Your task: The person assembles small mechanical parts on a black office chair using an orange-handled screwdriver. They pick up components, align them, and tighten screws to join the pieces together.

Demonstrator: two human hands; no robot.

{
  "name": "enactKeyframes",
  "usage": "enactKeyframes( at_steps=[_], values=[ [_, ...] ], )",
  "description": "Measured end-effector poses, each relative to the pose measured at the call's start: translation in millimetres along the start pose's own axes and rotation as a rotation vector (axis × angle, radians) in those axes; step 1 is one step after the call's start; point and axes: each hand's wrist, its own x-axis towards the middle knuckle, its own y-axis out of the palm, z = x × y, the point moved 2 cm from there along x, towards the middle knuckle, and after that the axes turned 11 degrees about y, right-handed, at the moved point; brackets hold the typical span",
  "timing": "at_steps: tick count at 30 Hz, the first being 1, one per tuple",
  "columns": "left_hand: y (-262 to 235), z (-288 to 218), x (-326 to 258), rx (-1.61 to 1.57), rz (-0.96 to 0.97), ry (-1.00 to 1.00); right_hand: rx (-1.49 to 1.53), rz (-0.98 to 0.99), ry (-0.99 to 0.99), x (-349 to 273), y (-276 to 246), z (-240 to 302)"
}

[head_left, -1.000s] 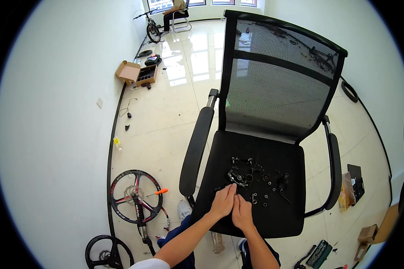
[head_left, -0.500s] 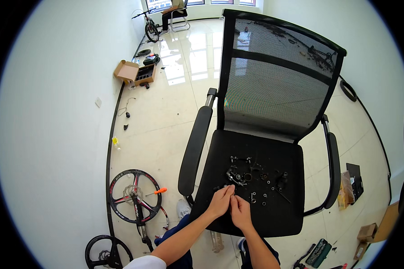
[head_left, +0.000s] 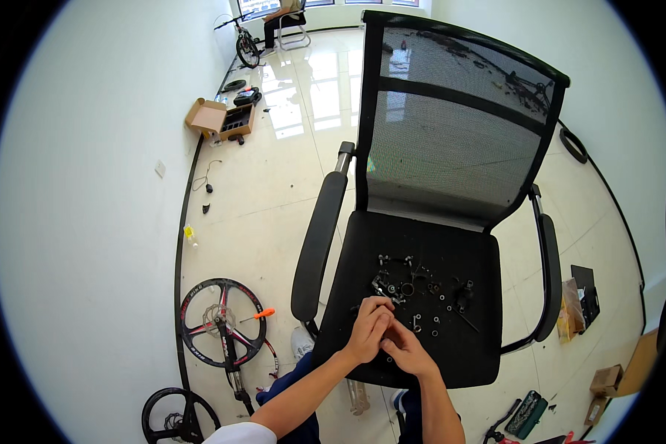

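My left hand (head_left: 369, 331) and my right hand (head_left: 408, 351) meet above the front of the black chair seat (head_left: 466, 366). The left one's fingers are curled in over the fingertips of the right, both closed; whatever they hold is hidden. Just beyond them small metal bike parts (head_left: 387, 286) lie in a cluster. To the right of that, nuts and washers (head_left: 436, 320), a dark clamp-like part (head_left: 464, 294) and a thin rod (head_left: 467, 322) rest on the fabric. A small ring (head_left: 389, 360) shows on the seat by my right wrist.
Armrests (head_left: 320, 244) flank the seat, and the mesh backrest (head_left: 451, 148) rises behind it. On the floor at left are a spoked wheel (head_left: 188, 318) with fork, an orange-handled screwdriver (head_left: 264, 314) and an open cardboard box (head_left: 238, 121). A person (head_left: 274, 26) sits far back near a bicycle (head_left: 247, 49).
My left hand has turned and curled over the right fingertips. The right hand has shifted slightly right and opened its angle a little. The small ring near it has come into view.
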Motion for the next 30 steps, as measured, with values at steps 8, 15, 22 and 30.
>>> enactKeyframes(
  at_steps=[8,15,22,30],
  values=[
    [10.1,22.2,2.9,0.190,-0.083,-0.134,-0.175,-0.450,0.076,5.1,6.7,-16.2],
    [15.2,5.9,-0.2,-0.118,-0.032,-0.300,0.467,-0.387,0.116,22.7,-10.7,-17.2],
    [-9.7,30.0,-2.5,-0.644,0.080,-0.714,0.089,-0.301,0.178,9.7,-3.2,-15.0],
    [-7.8,24.3,3.3,-0.669,0.098,-0.820,0.414,-0.217,0.107,13.6,1.9,-10.4]
  ],
)
